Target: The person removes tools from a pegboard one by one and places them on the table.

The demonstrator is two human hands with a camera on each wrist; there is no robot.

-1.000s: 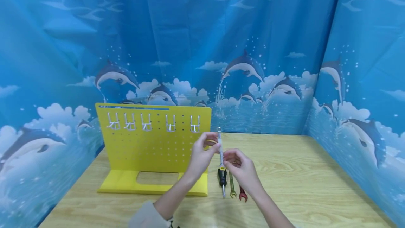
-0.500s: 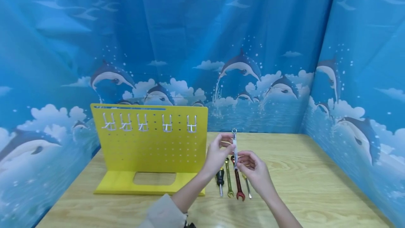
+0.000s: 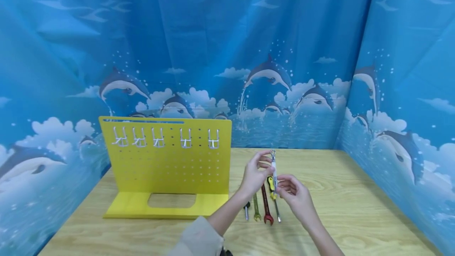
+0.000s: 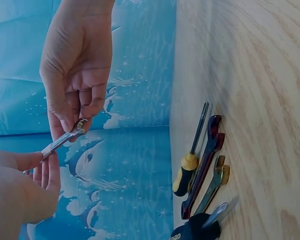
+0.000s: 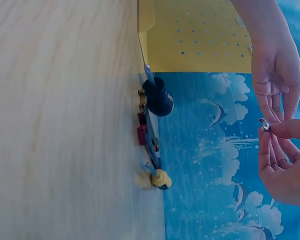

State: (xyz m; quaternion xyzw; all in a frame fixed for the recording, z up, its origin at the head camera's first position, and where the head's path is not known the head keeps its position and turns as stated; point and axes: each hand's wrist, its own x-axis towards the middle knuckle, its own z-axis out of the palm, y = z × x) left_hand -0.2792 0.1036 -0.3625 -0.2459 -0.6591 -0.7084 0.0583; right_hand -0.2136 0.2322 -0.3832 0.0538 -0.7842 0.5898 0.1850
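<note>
A silver combination wrench (image 3: 274, 165) is held up nearly vertical above the table, ring end at the top. My left hand (image 3: 256, 175) pinches its upper part between thumb and fingers. Lower down, the thumb and fingers of my right hand (image 3: 298, 197) pinch the open end, which shows in the right wrist view as a small metal jaw tip. Behind and below the hands, a gold-green wrench (image 3: 256, 208), a red wrench (image 3: 266, 206) and a yellow-and-black screwdriver (image 3: 271, 187) lie side by side. A black-handled screwdriver (image 4: 197, 227) lies at their left, mostly hidden by my left arm in the head view.
A yellow pegboard (image 3: 167, 169) stands on its base at the left, with several bare metal hooks (image 3: 185, 139) along its upper part. The wooden table (image 3: 337, 200) stretches right of the tools. Blue dolphin-printed curtains (image 3: 213, 50) enclose the back and sides.
Both hands have moved right with the silver wrench, from over the black screwdriver to over the yellow-and-black one, and it sits slightly lower. The head view has shifted slightly.
</note>
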